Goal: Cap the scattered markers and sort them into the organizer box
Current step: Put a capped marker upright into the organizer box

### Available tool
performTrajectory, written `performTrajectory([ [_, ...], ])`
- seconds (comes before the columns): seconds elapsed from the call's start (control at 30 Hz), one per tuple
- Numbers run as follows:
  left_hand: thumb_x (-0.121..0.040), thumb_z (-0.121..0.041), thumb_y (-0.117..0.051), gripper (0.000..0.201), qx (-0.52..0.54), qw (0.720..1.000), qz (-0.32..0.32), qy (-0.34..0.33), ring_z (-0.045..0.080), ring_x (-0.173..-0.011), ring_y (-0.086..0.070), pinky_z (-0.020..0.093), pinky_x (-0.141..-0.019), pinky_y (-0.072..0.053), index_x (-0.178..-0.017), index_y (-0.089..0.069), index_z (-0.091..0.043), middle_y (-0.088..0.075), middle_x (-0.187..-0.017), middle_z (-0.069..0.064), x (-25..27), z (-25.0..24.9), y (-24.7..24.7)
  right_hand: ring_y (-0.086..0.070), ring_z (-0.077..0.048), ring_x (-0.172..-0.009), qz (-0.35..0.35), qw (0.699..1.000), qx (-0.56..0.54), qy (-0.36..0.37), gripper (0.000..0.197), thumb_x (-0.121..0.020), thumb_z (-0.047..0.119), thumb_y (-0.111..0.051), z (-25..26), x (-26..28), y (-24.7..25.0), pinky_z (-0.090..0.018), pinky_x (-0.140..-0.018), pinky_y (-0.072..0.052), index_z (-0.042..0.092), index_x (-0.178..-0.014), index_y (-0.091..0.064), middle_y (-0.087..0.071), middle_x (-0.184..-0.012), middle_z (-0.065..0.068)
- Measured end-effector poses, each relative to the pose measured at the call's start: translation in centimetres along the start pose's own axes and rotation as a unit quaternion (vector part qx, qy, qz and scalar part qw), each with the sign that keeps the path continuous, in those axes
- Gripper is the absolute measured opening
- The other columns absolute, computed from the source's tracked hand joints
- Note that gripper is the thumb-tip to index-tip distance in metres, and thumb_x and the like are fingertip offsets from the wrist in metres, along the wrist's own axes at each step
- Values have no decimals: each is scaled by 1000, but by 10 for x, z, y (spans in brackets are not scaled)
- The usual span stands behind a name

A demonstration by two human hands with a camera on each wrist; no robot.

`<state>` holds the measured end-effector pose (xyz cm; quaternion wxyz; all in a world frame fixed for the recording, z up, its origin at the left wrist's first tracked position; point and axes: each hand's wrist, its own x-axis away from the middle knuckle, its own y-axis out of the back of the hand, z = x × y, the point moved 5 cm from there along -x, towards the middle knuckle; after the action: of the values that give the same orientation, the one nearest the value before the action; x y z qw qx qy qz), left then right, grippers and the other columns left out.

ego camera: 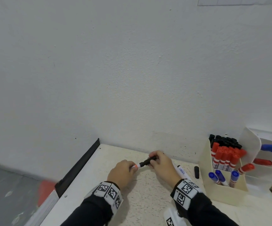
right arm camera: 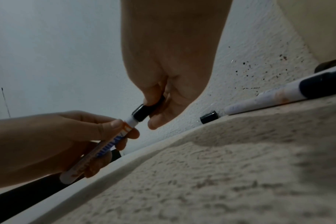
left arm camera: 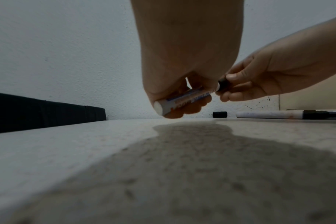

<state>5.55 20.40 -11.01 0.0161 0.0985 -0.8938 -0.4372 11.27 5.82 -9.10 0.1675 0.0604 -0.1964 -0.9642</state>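
My left hand (ego camera: 125, 171) grips the white barrel of a marker (ego camera: 137, 166) a little above the table, near the wall. My right hand (ego camera: 159, 162) pinches the black cap (ego camera: 148, 161) seated on that marker's end. The barrel (right arm camera: 113, 139) and cap (right arm camera: 141, 114) show clearly in the right wrist view, and the barrel (left arm camera: 180, 100) in the left wrist view. An uncapped black marker (ego camera: 181, 171) lies on the table right of my right hand, with a loose black cap (ego camera: 196, 172) beyond it. The cream organizer box (ego camera: 226, 191) stands at the right with black, red and blue capped markers.
A second white box (ego camera: 269, 160) behind the organizer holds blue and red markers. The white wall (ego camera: 132, 79) rises at the table's far edge. A black strip (ego camera: 81, 162) runs along the table's left edge, with the floor and a red object (ego camera: 46, 191) below.
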Motion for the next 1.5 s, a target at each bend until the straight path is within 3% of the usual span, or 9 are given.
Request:
performTrajectory([
  [0.07, -96, -32, -45, 22, 18, 1000, 18, -13, 13, -70, -47, 26, -64, -35, -86, -62, -23, -47, -68, -9, 0, -3, -3, -66, -19, -81, 28, 998, -55, -20, 23, -91, -1, -47, -3, 2, -4, -30, -76, -56, 20, -88, -55, -62, -91, -8],
  [0.27, -96, -35, -45, 32, -2, 999, -2, -52, 12, -62, -46, 25, -55, -32, -65, -48, -32, -48, -61, -8, 4, -10, 1, -43, -12, -54, 58, 998, -20, -3, 20, -95, 21, -45, 3, 7, -3, -24, -53, -37, 15, -78, -53, -50, -63, -1],
  [0.6, -91, -30, -56, 17, 12, 977, -135, -166, 0, -64, -46, 10, -57, -29, -101, -69, -24, -44, -70, -21, 11, -32, 13, -35, -11, -45, -6, 999, 51, 10, 49, -93, 48, -40, 17, 12, 15, -25, -49, -29, 17, -55, -40, -38, -51, 4],
  [0.8, -74, -14, -77, 17, 149, 954, -212, -152, -1, -76, -56, 10, -72, -44, -89, -70, -17, -58, -81, -18, 15, -63, 14, -49, -7, -40, -81, 996, 27, 30, 42, -90, 45, -51, 32, 27, 47, -16, -47, -41, 13, -63, -56, -54, -51, 3],
  [0.9, -72, -9, -77, 21, 234, 939, -201, -152, -7, -73, -54, 6, -66, -41, -85, -65, -19, -62, -83, -13, 14, -93, 4, -56, -7, -48, -146, 987, -32, 52, 32, -90, 38, -54, 39, 37, 72, -19, -52, -45, 8, -81, -61, -63, -65, -2],
  [1.03, -86, -24, -65, 27, 267, 932, -111, -216, -5, -91, -57, 5, -77, -42, -112, -64, -21, -63, -105, -11, 13, -135, -25, -53, -8, -54, -240, 965, -26, 101, 24, -96, 30, -45, 54, 53, 125, -15, -51, -40, 8, -89, -53, -58, -67, -2],
  [1.2, -101, -23, -35, 34, 71, 985, 36, -153, 12, -126, -45, 21, -102, -31, -129, -53, -16, -48, -137, -2, -10, -137, -77, -48, -2, -58, -358, 907, 19, 220, 17, -99, 26, -36, 83, 94, 207, -12, -55, -41, 23, -85, -46, -49, -68, 6],
  [1.33, -94, -24, -38, 46, -210, 952, 143, -173, 16, -140, -25, 41, -114, -22, -139, -37, -24, -26, -152, -5, -20, -129, -107, -48, -1, -54, -387, 885, 82, 246, 13, -98, 23, -39, 76, 122, 255, -9, -49, -37, 25, -85, -42, -48, -65, 6],
  [1.5, -90, -15, -37, 30, -259, 942, 84, -196, 15, -130, -35, 40, -114, -20, -116, -47, -25, -46, -132, -9, -20, -134, -104, -55, 0, -66, -400, 881, 122, 222, 8, -97, 19, -42, 23, 138, 277, -7, -61, -41, 25, -92, -44, -54, -74, -1],
])
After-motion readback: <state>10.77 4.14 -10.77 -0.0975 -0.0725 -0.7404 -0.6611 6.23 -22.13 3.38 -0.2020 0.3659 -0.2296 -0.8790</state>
